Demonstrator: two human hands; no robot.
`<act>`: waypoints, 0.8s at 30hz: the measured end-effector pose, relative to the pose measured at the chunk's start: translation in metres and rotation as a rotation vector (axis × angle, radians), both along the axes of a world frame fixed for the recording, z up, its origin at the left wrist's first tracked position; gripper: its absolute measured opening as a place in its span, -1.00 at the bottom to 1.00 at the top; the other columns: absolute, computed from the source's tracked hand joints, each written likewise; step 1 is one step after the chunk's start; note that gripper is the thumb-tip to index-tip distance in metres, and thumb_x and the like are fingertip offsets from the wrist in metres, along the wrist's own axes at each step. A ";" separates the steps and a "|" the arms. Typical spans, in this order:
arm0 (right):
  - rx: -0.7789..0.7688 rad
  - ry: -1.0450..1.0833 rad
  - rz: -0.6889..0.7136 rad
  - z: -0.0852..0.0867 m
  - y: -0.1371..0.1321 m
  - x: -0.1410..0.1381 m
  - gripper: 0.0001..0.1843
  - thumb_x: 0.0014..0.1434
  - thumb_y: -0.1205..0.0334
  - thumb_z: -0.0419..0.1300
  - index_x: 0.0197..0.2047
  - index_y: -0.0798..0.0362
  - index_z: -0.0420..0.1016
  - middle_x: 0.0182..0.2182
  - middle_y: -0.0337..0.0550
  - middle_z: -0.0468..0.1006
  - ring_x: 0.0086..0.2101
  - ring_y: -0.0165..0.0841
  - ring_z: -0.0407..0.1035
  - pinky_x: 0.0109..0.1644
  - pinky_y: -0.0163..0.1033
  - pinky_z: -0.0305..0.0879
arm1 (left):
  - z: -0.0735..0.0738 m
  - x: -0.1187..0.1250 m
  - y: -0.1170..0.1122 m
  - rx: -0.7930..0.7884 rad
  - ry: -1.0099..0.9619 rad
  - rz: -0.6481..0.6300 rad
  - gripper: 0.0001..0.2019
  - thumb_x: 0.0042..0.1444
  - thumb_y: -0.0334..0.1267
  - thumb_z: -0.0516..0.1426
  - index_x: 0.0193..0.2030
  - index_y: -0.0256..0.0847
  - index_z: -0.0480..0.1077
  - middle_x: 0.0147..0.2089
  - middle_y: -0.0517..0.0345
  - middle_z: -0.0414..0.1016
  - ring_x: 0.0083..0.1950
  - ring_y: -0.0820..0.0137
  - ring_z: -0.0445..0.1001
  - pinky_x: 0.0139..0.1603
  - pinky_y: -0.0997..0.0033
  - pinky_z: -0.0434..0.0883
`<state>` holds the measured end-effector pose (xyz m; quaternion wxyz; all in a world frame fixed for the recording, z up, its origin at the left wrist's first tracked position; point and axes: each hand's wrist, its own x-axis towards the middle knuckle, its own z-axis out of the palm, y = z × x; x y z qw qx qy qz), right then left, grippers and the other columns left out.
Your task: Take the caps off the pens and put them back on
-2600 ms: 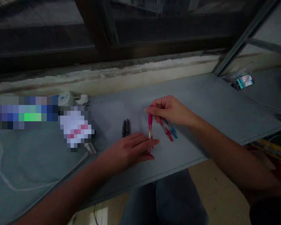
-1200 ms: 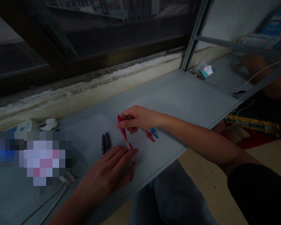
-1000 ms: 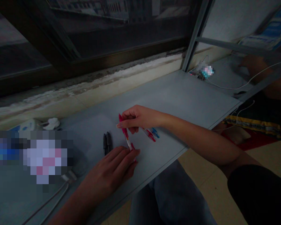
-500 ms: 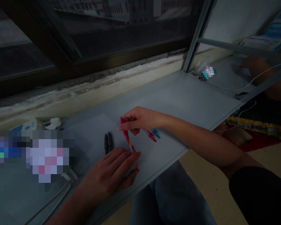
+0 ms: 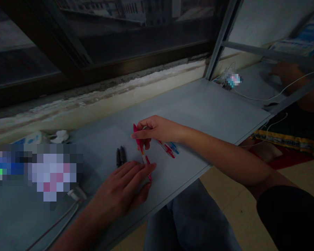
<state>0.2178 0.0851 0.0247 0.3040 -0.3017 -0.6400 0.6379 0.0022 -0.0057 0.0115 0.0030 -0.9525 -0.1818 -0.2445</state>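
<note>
Two bare hands are working over a grey worktop (image 5: 199,104), both at one red pen (image 5: 139,141) that is slanting between them near the worktop's front edge. The right hand (image 5: 159,130) is closed in a pinch, gripping the pen's upper barrel, while the left hand (image 5: 120,184) is lying open with its fingers extended, the fingertips (image 5: 152,167) touching the pen's lower part. Whether the pen is one piece or two parts meeting at its pale middle section cannot be told at this size. The main risk is at those contacts: if the pinch loosens or the left fingers slip, the pen could drop and roll, and its closeness to the front edge could carry it off onto the floor. A sudden sweep of the right hand could also knock the pens lying just beneath it and scatter them. Counting the pens gives five: the one red pen in hand, two black pens (image 5: 120,157) lying side by side just left of it, one red-trimmed pen (image 5: 167,150), and one blue-trimmed pen (image 5: 174,147), the last two lying close together under the right hand. Farther off, one white cable (image 5: 264,97) is trailing across the far right of the view.
</note>
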 end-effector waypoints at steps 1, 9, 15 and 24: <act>0.011 -0.021 -0.046 0.000 0.002 0.002 -0.65 0.27 0.06 0.38 -0.36 0.11 0.40 -0.45 -0.23 0.60 -0.51 -0.52 0.39 -0.35 -0.37 0.35 | 0.000 0.000 0.000 0.001 -0.007 0.013 -0.71 0.48 -0.28 0.01 0.24 -0.29 0.35 -0.14 -0.01 0.64 -0.14 0.28 0.62 -0.12 0.31 0.60; 0.571 -0.598 -0.286 -0.016 0.014 0.016 -0.67 0.29 0.01 0.35 -0.29 0.11 0.46 -0.46 -0.23 0.51 -0.44 -0.44 0.30 -0.29 -0.28 0.03 | 0.005 -0.012 0.008 -0.079 0.209 0.777 -0.62 0.39 0.02 0.09 -0.42 -0.12 0.33 -0.39 0.07 0.47 -0.42 0.24 0.47 -0.45 0.32 0.26; 0.668 -0.723 -0.210 -0.018 0.011 0.014 -0.75 0.24 0.18 0.38 -0.12 0.15 0.51 -0.35 -0.16 0.56 -0.36 -0.39 0.35 -0.20 -0.28 0.08 | 0.012 -0.014 0.011 -0.321 0.473 0.926 -0.56 0.36 0.14 0.04 -0.41 -0.11 0.37 -0.48 0.01 0.54 -0.54 0.15 0.50 -0.53 0.34 0.13; 0.709 -0.654 -0.007 -0.004 -0.001 0.008 -0.60 0.40 0.06 0.22 -0.43 0.11 0.44 -0.51 -0.23 0.42 -0.46 -0.45 0.20 -0.27 -0.26 0.02 | 0.011 -0.012 0.007 -0.366 0.432 0.898 -0.64 0.31 0.05 0.05 -0.39 -0.12 0.44 -0.53 0.08 0.52 -0.54 0.20 0.53 -0.54 0.38 0.14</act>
